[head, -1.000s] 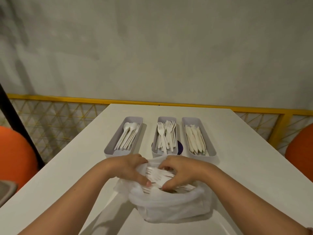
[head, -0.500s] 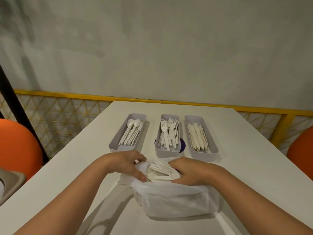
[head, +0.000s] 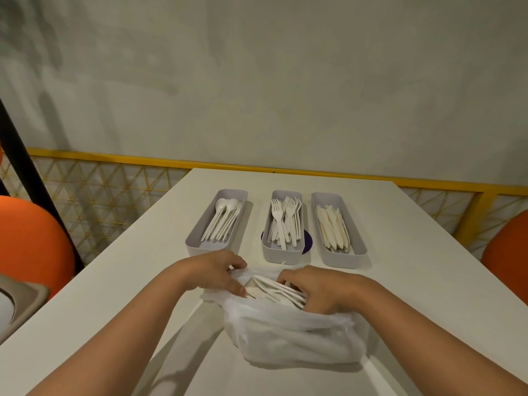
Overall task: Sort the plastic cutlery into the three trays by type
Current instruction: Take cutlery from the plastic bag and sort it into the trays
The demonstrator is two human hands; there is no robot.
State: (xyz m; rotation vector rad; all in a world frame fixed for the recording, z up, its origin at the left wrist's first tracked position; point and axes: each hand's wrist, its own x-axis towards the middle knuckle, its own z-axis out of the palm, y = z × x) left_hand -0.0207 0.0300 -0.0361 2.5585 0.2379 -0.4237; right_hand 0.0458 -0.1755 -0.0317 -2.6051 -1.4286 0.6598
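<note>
A long white table [head: 414, 267] runs away toward a grey wall, with an orange chair [head: 31, 241] off to the left side. Near the person's end sits a thin white plastic bag [head: 291, 335], slumped on the tabletop with its mouth facing the far end. Just beyond it three grey trays stand side by side, lengthwise: the left tray [head: 197, 247] holds spoons [head: 223, 221], the middle tray [head: 281, 257] holds forks [head: 284, 221], and the right tray [head: 345, 260] holds knives [head: 333, 227]. Both arms reach in to the bag. The left hand [head: 217, 271] has its fingers and thumb curled over the bag's left rim, pinching the plastic and pulling the mouth wide. The right hand [head: 317, 290] is curled down into the opening on top of the loose cutlery [head: 274, 290], a white bundle lying across the mouth; its fingertips are buried, so I can't tell whether it has actually got hold of a piece. A purple disc [head: 308, 241] peeks out from under the middle tray.
</note>
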